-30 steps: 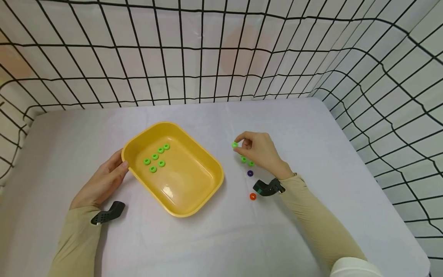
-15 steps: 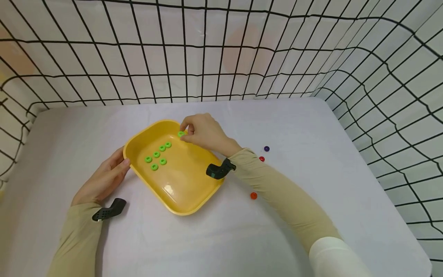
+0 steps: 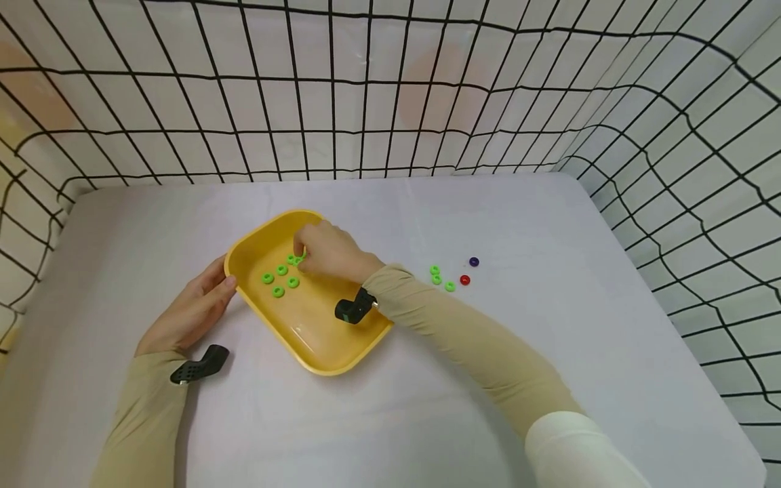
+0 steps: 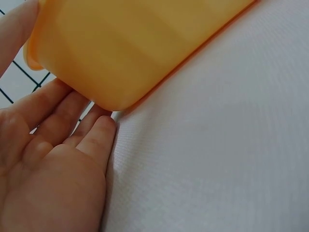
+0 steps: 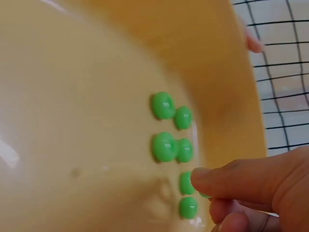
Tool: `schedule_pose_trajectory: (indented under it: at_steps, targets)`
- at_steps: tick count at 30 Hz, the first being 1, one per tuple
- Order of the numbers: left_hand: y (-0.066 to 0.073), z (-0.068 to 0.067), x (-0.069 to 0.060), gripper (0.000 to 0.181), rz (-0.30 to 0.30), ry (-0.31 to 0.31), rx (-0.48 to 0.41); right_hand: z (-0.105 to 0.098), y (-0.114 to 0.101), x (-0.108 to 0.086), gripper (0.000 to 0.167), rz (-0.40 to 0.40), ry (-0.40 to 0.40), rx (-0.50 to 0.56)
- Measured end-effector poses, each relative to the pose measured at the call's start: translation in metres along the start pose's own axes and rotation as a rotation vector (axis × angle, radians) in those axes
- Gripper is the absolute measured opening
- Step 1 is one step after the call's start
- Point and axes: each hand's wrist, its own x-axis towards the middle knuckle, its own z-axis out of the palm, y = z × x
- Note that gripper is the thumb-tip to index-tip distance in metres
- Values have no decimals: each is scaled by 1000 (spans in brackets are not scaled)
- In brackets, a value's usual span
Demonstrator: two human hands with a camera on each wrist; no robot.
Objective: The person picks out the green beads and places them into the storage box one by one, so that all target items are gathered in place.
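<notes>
A yellow tray (image 3: pixel 329 352) lies at a slant on the white table. My left hand (image 3: pixel 190 308) holds its left corner, thumb at the rim and fingers against the outer wall; the left wrist view shows these fingers (image 4: pixel 96 130) touching the tray's side. Inside the tray are several green ring-shaped beads (image 3: pixel 278 292). My right hand (image 3: pixel 329 251) reaches over the tray, low among them. In the right wrist view its thumb and fingers pinch a green bead (image 5: pixel 204 195), mostly hidden behind the thumb, beside the beads in the tray (image 5: pixel 163 146).
Right of the tray lie 3 loose green beads (image 3: pixel 436 279), a red bead (image 3: pixel 465 280) and a purple bead (image 3: pixel 474 261). My right sleeve (image 3: pixel 464 346) passes over the table in front of them. A black wire grid (image 3: pixel 366 129) stands along the back and right side.
My right hand has moved left from the loose beads into the tray, carrying a green bead. An orange bead seen earlier is now out of sight near the right sleeve. The left hand stays on the tray.
</notes>
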Motion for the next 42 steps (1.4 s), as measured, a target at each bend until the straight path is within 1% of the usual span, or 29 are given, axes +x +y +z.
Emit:
schedule_pose_trajectory:
  at_steps: [5, 10, 14, 21, 31, 42]
  targets:
    - [0, 0, 1, 69, -4, 5, 20, 8, 2, 1, 12, -29, 5, -44]
    - [-1, 1, 2, 69, -16, 6, 38, 11, 4, 1, 14, -24, -2, -49]
    - [0, 3, 3, 70, -27, 19, 48, 10, 4, 0, 15, -24, -19, -54]
    - [0, 3, 4, 70, -14, 22, 38, 10, 4, -1, 15, -22, -37, -94]
    - [-1, -1, 0, 67, 22, -1, 28, 11, 2, 1, 14, -25, -39, -92]
    - [-2, -1, 0, 68, 6, -3, 24, 13, 3, 2, 10, -25, -22, -108]
